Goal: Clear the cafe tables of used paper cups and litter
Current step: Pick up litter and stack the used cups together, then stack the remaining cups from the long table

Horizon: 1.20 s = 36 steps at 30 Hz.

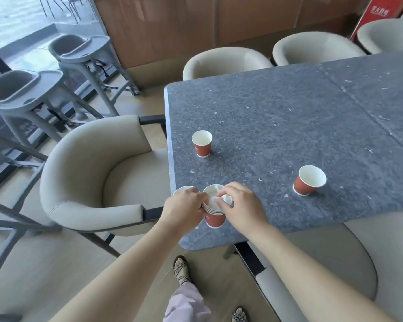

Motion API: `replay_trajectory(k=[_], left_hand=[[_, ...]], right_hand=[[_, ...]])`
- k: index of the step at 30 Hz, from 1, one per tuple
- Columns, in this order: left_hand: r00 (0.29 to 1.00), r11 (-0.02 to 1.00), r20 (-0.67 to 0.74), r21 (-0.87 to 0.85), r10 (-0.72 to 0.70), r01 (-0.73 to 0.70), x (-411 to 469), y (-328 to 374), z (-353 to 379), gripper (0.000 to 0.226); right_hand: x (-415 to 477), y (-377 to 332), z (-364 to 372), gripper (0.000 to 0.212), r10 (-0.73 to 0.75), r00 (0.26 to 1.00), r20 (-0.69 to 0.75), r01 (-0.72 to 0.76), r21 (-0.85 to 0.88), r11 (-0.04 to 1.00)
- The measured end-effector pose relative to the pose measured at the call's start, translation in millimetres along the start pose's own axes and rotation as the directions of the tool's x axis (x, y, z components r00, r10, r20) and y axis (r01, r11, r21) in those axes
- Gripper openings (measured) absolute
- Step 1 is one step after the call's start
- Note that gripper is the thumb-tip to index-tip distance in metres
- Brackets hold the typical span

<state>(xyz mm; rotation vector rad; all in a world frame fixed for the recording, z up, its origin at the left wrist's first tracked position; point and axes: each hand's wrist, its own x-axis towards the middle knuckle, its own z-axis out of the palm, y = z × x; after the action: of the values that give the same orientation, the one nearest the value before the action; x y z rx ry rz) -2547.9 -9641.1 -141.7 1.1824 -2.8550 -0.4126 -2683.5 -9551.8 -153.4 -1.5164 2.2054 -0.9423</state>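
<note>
Gripping the cup stack at the table's near edge is the left hand; the right hand pinches what seems tissue.

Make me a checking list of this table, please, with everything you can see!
Surface: dark speckled table.
Job's things: stack of red paper cups, crumpled tissue in its top; far red paper cup and right red paper cup stand loose; another cup rim behind the left hand.
Clutter: nothing seen.
Grips: left hand holds the stack; right hand pinches the tissue.
Cables: nothing seen.
Surroundings: beige armchairs, grey high chairs.
</note>
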Motion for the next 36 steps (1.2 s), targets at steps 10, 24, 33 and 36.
replay_trajectory(k=[10,24,33,36], left_hand=[[0.992,0.991,0.027,-0.065,0.12,-0.118,100.2,-51.6,-24.6,0.02],[0.943,0.942,-0.092,-0.074,0.321,-0.328,190.1,-96.8,-67.5,0.033],[0.913,0.92,-0.169,-0.063,0.371,-0.386,222.0,-101.4,-61.6,0.029],[0.924,0.926,-0.072,-0.003,0.376,-0.377,231.2,-99.3,-46.9,0.036]], right_hand=[[79.1,-6.0,9.8,0.02,0.008,0.997,0.083,-0.003,-0.064,0.998],[117.6,3.1,40.0,0.021,0.192,0.971,-0.141,-0.217,-0.191,0.957],[110.4,12.3,40.9,0.02,0.265,0.955,-0.131,-0.289,-0.226,0.93],[105.6,13.3,38.7,0.017,0.267,0.959,-0.096,-0.282,-0.233,0.931]])
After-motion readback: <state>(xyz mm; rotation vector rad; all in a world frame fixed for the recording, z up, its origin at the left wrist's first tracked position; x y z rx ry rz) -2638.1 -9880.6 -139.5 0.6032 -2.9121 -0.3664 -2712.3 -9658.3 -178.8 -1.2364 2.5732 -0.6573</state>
